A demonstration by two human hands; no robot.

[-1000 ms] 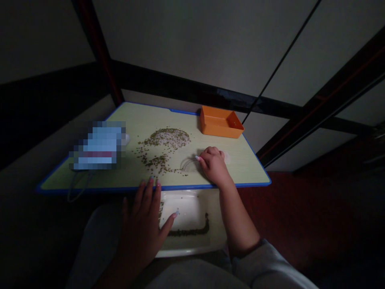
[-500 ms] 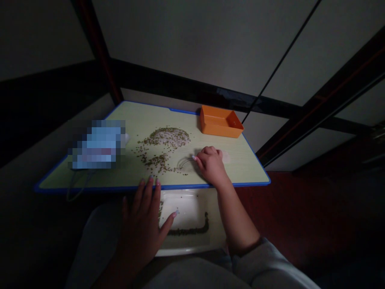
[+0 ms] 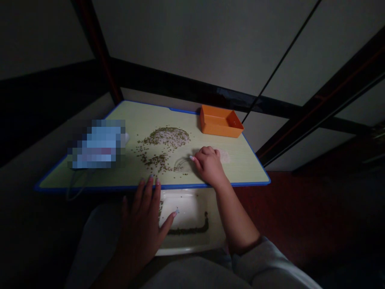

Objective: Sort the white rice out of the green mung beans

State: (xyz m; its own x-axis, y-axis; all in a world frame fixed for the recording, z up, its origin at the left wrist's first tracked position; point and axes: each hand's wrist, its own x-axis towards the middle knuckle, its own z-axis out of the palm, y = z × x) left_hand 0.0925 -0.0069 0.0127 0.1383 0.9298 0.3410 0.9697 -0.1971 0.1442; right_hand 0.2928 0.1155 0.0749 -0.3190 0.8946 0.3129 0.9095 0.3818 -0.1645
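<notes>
Both hands sit at the front of the board. The right hand (image 3: 209,166) is loosely curled, knuckles up, with its fingers bent down onto the board and its index fingertip (image 3: 191,158) pointing left toward the seeds. The curl hides the palm, so I cannot tell whether it holds anything. The left hand (image 3: 140,226) is open, fingers spread, holding nothing. Its fingertips (image 3: 157,181) rest just over the blue front edge of the board, and its thumb (image 3: 170,217) reaches out above the white tray.

Small olive-green seeds (image 3: 159,150) lie scattered in a loose crescent at the middle of the pale green board (image 3: 243,168), just left of the right hand. A faint curved mark (image 3: 181,163) shows between them and that hand, and a pale patch (image 3: 224,156) lies just beyond its knuckles.

A line of the same seeds (image 3: 192,230) runs along the inside of the white tray (image 3: 179,208), below the board at bottom centre. An orange tray (image 3: 221,122) stands at the board's far edge, upper centre. At the left end lies a pixelated blue object (image 3: 98,144), with a thin cord (image 3: 72,188) looping down past the edge.
</notes>
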